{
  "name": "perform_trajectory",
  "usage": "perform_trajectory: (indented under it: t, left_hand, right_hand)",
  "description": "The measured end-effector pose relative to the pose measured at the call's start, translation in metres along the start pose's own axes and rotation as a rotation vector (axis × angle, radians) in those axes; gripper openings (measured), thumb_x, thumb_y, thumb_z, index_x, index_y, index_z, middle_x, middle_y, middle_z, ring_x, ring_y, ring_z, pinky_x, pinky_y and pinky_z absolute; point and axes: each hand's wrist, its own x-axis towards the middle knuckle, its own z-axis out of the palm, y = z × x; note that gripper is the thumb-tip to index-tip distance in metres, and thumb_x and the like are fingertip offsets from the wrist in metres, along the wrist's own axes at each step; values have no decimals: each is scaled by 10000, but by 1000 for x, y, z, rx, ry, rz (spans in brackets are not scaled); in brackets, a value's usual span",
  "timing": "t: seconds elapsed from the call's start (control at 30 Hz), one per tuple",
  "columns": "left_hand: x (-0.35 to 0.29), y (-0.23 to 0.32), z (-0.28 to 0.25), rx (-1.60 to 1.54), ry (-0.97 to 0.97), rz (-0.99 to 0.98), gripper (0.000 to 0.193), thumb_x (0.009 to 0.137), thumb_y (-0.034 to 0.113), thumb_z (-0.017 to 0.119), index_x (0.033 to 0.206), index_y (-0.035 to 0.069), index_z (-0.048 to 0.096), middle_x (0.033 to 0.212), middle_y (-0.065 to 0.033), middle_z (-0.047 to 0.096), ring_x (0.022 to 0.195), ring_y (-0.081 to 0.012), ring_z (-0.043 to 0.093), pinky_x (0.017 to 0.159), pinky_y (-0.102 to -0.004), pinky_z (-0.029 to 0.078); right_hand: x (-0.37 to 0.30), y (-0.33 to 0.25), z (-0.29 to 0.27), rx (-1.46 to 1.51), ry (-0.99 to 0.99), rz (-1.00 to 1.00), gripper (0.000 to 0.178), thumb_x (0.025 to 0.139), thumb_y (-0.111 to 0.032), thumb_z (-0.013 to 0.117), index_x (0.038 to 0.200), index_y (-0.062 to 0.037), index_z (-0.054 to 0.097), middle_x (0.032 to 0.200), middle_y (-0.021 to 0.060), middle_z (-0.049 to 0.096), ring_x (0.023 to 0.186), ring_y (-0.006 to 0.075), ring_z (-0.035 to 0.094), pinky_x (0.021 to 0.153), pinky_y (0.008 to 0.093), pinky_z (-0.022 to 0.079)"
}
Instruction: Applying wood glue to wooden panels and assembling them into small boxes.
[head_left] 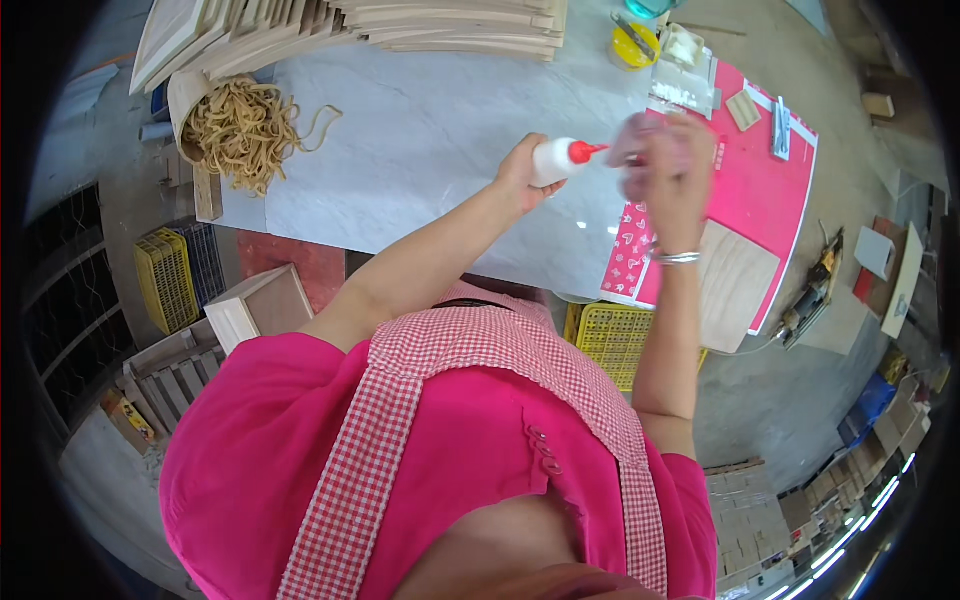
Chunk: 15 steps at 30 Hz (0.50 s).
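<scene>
The left hand [522, 172] is closed around a small white plastic glue bottle [556, 160] with a red nozzle, held sideways above the pale marble table [420, 130]. The nozzle points right, at the right hand [668, 165]. That hand is blurred; I cannot tell if its fingers pinch something. A pink cutting mat [775, 210] lies to the right, and a heap of tan rubber bands [240, 125] far left. I think a too strong squeeze could drop glue on the table or fingers.

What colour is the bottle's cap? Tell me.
Red, on the white bottle in the left hand; head view.
</scene>
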Motion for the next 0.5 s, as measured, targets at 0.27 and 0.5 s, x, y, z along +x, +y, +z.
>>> perform_trajectory:
  t: [0.27,0.5]
  left_hand:
    - [-23,-2,-15,-44,-136,272,365,869,321,587,1146,97,509,1102,-107,577,1012,-241,580,848,-423,504]
    - [-64,34,-29,482,-904,-162,574,825,355,672,1278,61,476,1129,-87,582,1014,-179,590,857,-369,508]
  right_hand:
    - [-31,-30,40,24,-124,355,347,675,-34,704,953,-31,495,835,145,581,732,328,585,662,368,487]
    - [-6,-36,37,256,-23,248,323,725,-44,708,970,-33,498,812,88,603,677,246,605,641,338,493]
